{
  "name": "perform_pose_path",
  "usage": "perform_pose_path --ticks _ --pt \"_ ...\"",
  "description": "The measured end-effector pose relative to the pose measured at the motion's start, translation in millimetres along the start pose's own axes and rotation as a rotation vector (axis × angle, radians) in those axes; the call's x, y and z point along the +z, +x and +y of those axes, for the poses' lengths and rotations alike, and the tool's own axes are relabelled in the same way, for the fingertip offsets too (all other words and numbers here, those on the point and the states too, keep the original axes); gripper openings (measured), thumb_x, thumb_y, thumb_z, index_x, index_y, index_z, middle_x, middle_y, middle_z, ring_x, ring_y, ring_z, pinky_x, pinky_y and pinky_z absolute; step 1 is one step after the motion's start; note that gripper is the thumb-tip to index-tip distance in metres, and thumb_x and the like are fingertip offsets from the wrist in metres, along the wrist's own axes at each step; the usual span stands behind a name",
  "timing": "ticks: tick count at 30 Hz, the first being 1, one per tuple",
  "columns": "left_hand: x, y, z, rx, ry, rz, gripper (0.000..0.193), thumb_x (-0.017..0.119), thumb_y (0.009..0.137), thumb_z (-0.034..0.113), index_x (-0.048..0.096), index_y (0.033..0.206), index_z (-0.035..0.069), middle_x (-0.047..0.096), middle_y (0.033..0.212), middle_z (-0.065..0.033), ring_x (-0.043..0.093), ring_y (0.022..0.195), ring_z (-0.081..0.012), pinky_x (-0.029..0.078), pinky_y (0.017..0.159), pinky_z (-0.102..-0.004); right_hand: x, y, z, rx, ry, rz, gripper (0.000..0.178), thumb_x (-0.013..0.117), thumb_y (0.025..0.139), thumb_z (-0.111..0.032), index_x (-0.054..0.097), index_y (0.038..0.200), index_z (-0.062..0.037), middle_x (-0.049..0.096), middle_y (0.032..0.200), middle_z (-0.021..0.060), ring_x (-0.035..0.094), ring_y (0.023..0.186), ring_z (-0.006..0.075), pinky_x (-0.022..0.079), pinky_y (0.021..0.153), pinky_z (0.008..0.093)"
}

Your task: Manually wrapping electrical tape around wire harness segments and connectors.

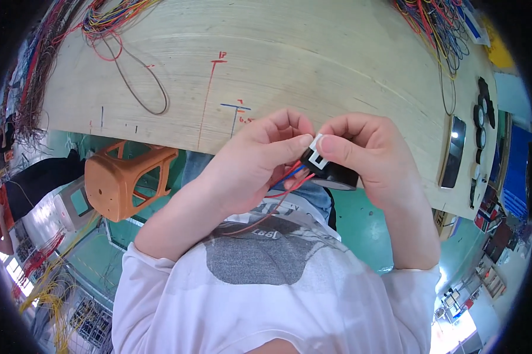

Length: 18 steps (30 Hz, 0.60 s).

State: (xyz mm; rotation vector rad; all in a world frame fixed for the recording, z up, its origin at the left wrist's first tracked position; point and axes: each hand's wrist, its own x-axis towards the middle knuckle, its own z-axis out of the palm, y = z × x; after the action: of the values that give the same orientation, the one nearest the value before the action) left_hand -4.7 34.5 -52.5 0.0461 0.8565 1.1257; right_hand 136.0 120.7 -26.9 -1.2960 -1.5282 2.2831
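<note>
In front of my chest, near the table's front edge, both hands are close together. My left hand (272, 144) is closed, thumb and fingertips pinching a small black-and-white connector (317, 158) from its left side. Red, blue and brown wires (289, 177) run from it beneath the left fingers and hang toward my shirt. My right hand (366, 147) is closed as well, its thumb pressed on the connector's top end. Under the right palm sits a black roll of tape (338, 179), its pale rim facing down. The right fingers behind it are partly hidden.
Wire bundles lie on the wooden table (301, 65) at far left (115, 20) and far right (434, 23). A phone (453, 151) and several black rolls (480, 127) line its right side. An orange stool (115, 183) stands left of me; another person (30, 183) is farther left.
</note>
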Motion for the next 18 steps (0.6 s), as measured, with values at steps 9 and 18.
perform_pose_path --ticks 9,18 --pt "2 -14 -10 0.600 0.705 0.160 0.008 0.050 0.077 -0.001 0.051 0.085 0.000 0.046 0.081 -0.0063 0.048 0.059 -0.0057 0.036 0.046 -0.0163 5 -3 8 -0.127 -0.024 0.056 0.020 0.062 0.075 -0.019 0.058 0.077 0.0007 0.054 0.065 -0.0002 0.046 0.057 0.0044 0.037 0.050 0.0191" --pt "0 -11 -27 1.015 1.283 0.269 0.030 0.068 0.058 0.003 0.051 0.082 -0.001 0.043 0.084 -0.0114 0.050 0.065 -0.0198 0.043 0.050 -0.0274 16 -8 11 -0.246 -0.456 0.181 0.024 0.058 0.077 -0.020 0.052 0.068 0.0013 0.051 0.058 0.0024 0.042 0.051 0.0046 0.033 0.043 0.0214"
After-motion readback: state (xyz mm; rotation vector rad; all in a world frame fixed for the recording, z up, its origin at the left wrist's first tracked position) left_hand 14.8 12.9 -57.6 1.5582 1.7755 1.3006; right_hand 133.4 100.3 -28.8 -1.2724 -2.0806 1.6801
